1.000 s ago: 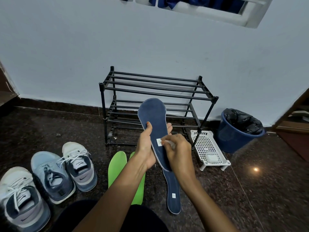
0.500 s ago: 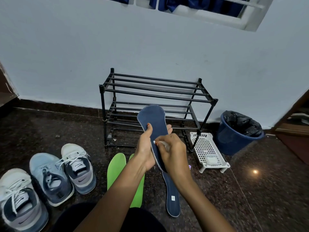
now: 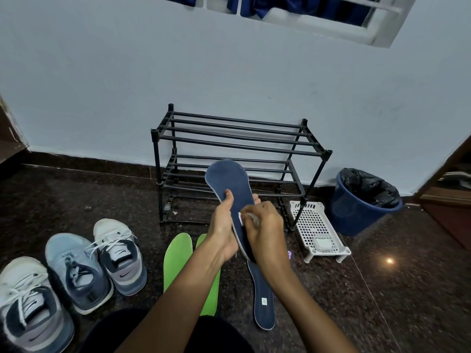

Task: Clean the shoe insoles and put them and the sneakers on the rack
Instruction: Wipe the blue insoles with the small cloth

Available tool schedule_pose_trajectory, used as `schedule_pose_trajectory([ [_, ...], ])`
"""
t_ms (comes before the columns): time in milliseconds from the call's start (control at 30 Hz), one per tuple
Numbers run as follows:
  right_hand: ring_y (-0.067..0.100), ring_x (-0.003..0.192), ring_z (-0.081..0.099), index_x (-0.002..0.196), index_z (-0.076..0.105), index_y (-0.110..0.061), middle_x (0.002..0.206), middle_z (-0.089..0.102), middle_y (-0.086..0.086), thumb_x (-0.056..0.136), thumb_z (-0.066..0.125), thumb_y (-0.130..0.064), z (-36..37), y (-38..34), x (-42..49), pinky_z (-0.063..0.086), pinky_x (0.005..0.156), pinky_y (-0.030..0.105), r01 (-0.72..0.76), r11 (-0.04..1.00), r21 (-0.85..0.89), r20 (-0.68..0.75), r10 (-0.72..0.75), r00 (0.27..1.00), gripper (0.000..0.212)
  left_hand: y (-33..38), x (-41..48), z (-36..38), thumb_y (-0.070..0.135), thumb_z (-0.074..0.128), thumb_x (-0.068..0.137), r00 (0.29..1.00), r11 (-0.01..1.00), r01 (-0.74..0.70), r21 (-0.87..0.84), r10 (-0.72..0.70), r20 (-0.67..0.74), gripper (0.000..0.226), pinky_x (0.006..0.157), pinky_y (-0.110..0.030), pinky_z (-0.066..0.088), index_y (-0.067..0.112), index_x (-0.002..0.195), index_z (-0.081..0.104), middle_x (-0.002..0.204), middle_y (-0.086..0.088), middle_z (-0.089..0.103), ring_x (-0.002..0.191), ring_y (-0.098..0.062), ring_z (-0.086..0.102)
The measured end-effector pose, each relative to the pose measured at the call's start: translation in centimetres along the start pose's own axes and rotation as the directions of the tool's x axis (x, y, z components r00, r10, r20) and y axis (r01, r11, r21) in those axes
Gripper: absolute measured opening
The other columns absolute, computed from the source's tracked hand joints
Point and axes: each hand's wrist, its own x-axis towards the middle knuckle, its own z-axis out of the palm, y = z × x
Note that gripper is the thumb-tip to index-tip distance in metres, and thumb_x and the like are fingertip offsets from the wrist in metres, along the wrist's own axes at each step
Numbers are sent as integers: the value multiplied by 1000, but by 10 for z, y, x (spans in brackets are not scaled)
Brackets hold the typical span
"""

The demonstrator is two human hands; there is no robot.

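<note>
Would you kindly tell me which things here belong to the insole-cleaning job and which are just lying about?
Job: held navy insole, left hand, right hand, white wipe, floor navy insole, green insoles, sneakers, rack.
Probably lying about: blue bin, white perforated tray.

Sneakers (image 3: 76,271) left of rack (image 3: 237,159), bin (image 3: 362,207) right.
</note>
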Motion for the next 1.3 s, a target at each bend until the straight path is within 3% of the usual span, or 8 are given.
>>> schedule_pose_trajectory([
  [233, 15, 81, 53, 89, 68, 1, 86, 51, 4, 84, 54, 7, 1, -3, -22, 36, 67, 3, 63, 997, 48, 97, -68, 993, 16, 3, 6, -6, 46, 26, 100, 999, 999, -46, 18, 46, -29, 57, 80, -27, 50, 4, 116, 61, 118, -10, 65, 97, -17, 64],
  [333, 12, 72, 49, 85, 68, 3, 81, 48, 3, 81, 56, 10, -1, 0, -14, 35, 65, 1, 65, 997, 39, 47, -67, 997, 14, 2, 4, -4, 46, 26, 100, 999, 999, -34, 15, 34, -8, 57, 76, -27, 50, 2, 118, 59, 116, -10, 65, 98, -18, 64],
  [567, 18, 78, 54, 87, 68, 0, 84, 51, 4, 83, 56, 7, 3, 5, -9, 37, 68, 5, 27, 999, 20, 13, -28, 1000, 14, 3, 3, -5, 47, 25, 100, 999, 999, -32, 12, 31, 11, 58, 77, -28, 49, 3, 110, 62, 120, -9, 63, 94, -16, 64],
  [800, 2, 72, 49, 86, 69, 1, 80, 48, -3, 82, 57, 7, -3, 5, -20, 35, 66, 1, 52, 997, 58, 58, -55, 997, 13, 2, 4, -3, 47, 23, 100, 1000, 999, -26, 33, 26, 3, 61, 90, -32, 45, 0, 120, 58, 128, -16, 59, 102, -21, 60],
  [967, 12, 74, 49, 85, 67, 1, 82, 49, 3, 84, 55, 6, -3, 6, -8, 35, 65, 2, 3, 1000, 25, 1, -3, 1000, 14, 2, 2, -2, 50, 24, 99, 999, 1000, -1, 24, 0, 34, 63, 74, -30, 49, 2, 118, 60, 125, -13, 61, 94, -19, 64],
  [1033, 14, 75, 51, 85, 68, 2, 83, 51, 5, 83, 54, 7, 0, 4, -12, 36, 66, 3, 11, 999, 54, 2, -11, 1000, 14, 3, 4, -4, 50, 22, 99, 1000, 1000, -11, 18, 11, 27, 63, 77, -30, 48, 2, 112, 61, 127, -14, 59, 97, -19, 63],
  [1167, 0, 78, 52, 90, 68, -1, 88, 57, 5, 84, 56, 6, 0, 2, -26, 36, 69, 1, 29, 993, 115, 57, -36, 998, 16, 4, 6, -5, 50, 20, 99, 1000, 1000, -5, -9, 5, 24, 64, 92, -35, 40, 1, 108, 61, 132, -20, 54, 124, -28, 50],
  [1300, -1, 73, 51, 86, 69, -1, 85, 56, 4, 82, 59, 6, -5, 5, -15, 34, 68, -1, 13, 995, 101, 0, -13, 1000, 12, 3, 4, -3, 51, 21, 99, 997, 1000, 19, -13, -18, 75, 64, 89, -36, 43, 2, 108, 61, 123, -12, 59, 114, -26, 55],
])
